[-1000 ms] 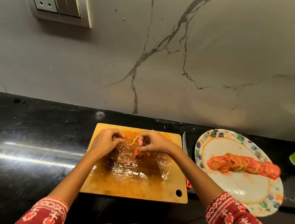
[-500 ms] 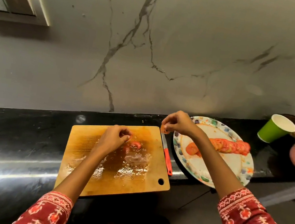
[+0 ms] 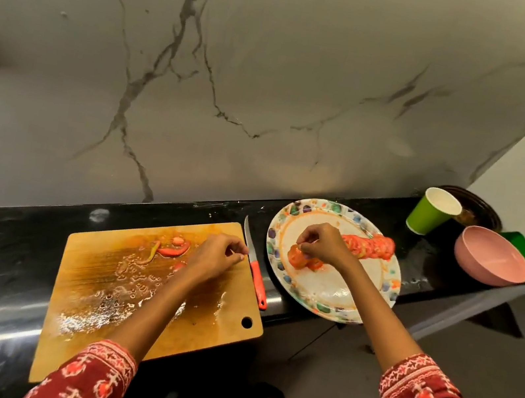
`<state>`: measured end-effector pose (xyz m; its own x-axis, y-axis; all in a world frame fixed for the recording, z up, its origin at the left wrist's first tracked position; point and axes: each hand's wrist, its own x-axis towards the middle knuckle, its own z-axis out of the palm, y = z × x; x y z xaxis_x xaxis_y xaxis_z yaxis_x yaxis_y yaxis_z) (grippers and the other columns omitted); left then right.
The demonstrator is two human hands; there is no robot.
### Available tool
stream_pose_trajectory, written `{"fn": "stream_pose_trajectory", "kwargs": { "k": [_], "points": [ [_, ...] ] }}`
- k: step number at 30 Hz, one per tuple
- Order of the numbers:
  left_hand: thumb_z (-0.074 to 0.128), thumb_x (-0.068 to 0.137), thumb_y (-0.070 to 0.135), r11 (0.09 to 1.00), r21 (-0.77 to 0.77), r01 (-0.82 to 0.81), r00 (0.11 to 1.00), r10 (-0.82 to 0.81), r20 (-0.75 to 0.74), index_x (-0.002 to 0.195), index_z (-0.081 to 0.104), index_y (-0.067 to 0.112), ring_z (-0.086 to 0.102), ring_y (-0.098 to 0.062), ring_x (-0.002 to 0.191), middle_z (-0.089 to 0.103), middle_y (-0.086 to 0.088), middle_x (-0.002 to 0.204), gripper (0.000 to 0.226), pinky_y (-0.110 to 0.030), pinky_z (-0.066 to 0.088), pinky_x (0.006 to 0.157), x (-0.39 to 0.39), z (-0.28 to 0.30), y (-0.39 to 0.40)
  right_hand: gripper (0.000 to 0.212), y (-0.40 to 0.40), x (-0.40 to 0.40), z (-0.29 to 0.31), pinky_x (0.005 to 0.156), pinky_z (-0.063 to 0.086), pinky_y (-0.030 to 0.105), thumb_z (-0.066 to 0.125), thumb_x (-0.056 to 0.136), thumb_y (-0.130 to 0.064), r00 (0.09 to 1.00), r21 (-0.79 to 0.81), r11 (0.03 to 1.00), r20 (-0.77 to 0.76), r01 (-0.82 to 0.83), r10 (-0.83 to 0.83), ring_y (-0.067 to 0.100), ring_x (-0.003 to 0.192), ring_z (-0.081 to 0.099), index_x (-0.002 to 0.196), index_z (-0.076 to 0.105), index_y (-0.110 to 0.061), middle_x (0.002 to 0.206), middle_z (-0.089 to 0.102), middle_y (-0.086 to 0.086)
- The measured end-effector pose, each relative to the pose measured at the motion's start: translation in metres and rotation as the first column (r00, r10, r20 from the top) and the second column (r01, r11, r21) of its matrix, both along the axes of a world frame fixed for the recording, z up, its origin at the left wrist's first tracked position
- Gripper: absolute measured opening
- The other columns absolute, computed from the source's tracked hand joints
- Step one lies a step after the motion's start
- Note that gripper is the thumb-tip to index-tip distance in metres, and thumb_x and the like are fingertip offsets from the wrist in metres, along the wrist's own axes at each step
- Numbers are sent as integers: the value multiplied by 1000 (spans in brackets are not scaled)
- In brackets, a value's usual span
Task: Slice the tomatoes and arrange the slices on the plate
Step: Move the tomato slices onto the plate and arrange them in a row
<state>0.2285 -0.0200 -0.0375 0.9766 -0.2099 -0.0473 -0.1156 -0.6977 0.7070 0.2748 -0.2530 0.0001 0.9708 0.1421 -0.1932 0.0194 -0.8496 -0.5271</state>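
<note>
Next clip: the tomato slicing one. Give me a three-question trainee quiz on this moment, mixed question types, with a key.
1. True or false: the right hand is holding the knife.
2. Where does the knife lie?
A. on the plate
B. on the counter between the cutting board and the plate
C. inside the pink bowl
3. Fill in: the right hand pinches a tomato slice at the near end of the row of slices on the ____.

Key:
1. False. The knife lies untouched; the left hand rests over the cutting board, holding nothing.
2. B
3. plate
</note>
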Motion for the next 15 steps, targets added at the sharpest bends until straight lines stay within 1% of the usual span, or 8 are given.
{"fn": "stream_pose_trajectory", "kwargs": {
  "k": [3,5,8,10,13,15],
  "points": [
    [60,89,15,1000,21,23,1000,-23,6,103,67,16,54,-5,88,66,-1,104,16,-14,41,69,1,-1,-11,10,-3,3,-9,74,49,26,64,83,-1,997,-74,996,65,46,-41,21,83,61,91,70,-1,96,68,13],
    [59,89,15,999,34,23,1000,-23,13,104,67,16,53,-4,89,66,-1,106,17,-14,41,69,0,-2,-15,8,-5,6,-15,74,49,28,64,83,-3,994,-98,993,98,66,-56,17,79,58,89,70,-3,94,69,13],
    [58,90,14,999,35,6,1000,-7,24,105,67,15,53,-4,89,66,-2,107,18,-14,41,70,0,-5,-14,6,-7,9,-21,73,50,27,65,84,-6,995,-121,991,81,63,-54,16,78,58,88,69,-5,93,69,13],
    [57,90,13,999,26,-28,999,27,26,105,66,15,52,-5,89,65,-1,107,18,-15,42,70,0,-7,-9,7,-7,10,-22,72,49,26,64,85,-7,995,-115,991,83,69,-60,18,80,59,89,70,-4,93,69,14],
    [56,90,12,993,-9,-121,991,121,48,106,65,16,54,-7,92,64,-1,108,18,-21,46,77,0,-9,6,9,-1,13,-19,70,45,24,65,85,-8,989,-56,997,139,57,-49,16,78,58,90,70,-2,90,68,11],
    [56,90,12,979,-48,-196,978,199,65,108,64,15,56,-7,89,64,0,108,20,-20,47,74,0,-11,19,9,9,14,-17,71,47,25,66,85,-9,982,-8,1000,189,29,-27,16,78,58,90,69,-1,87,67,10]
  ]
}}
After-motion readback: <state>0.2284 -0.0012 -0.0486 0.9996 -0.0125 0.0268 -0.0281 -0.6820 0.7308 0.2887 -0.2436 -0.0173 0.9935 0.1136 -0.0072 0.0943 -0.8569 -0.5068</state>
